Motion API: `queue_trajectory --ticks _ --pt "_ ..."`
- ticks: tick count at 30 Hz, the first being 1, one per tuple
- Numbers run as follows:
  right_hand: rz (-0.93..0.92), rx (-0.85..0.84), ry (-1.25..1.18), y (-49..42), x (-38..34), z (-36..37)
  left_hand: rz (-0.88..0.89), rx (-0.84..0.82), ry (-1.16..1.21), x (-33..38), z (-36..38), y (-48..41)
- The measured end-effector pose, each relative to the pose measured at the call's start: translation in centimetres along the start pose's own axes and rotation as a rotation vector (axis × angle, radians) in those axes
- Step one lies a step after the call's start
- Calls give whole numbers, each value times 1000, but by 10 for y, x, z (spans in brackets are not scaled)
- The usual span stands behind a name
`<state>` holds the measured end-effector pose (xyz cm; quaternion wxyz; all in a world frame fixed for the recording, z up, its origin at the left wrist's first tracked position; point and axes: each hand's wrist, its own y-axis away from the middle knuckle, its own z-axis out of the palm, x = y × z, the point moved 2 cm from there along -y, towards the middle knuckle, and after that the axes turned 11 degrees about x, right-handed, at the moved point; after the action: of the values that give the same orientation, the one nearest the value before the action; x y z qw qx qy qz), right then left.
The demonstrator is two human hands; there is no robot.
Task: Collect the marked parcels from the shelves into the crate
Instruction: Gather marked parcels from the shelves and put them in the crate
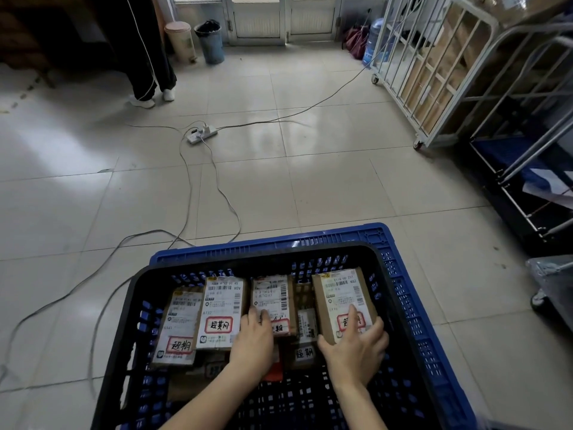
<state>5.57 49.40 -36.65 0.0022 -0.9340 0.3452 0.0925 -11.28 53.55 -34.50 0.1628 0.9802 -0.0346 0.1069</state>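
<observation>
A black crate (248, 257) nested in a blue crate (400, 274) stands on the floor in front of me. Several brown parcels with white labels and red-framed marks lie inside. My right hand (356, 346) grips the near end of the right parcel (339, 294), forefinger stretched over its label. My left hand (252, 339) lies on the middle parcel (274, 293), fingers over its near edge. Two more marked parcels (221, 305) (178, 324) sit to the left, and another small one (305, 336) lies between my hands.
A power strip (201, 134) with long cables trails over the tiled floor ahead. A person's legs (148, 66) stand far left, near two bins (210, 41). A wheeled cage trolley (434, 72) with cartons and a metal rack (527, 169) stand on the right.
</observation>
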Motion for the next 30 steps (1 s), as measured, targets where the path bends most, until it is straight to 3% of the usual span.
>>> queue_trajectory --ticks 8,16,21,30 --pt "53 -192 -82 -10 5 20 43 2 13 -4 1 -2" --pt "4 -247 -56 -9 7 26 93 18 -21 -7 4 -3" --pt "-51 -227 39 -7 10 16 105 14 -36 -7 4 -4" --pt "-137 -148 -55 21 26 -13 223 35 -121 -4 -9 9"
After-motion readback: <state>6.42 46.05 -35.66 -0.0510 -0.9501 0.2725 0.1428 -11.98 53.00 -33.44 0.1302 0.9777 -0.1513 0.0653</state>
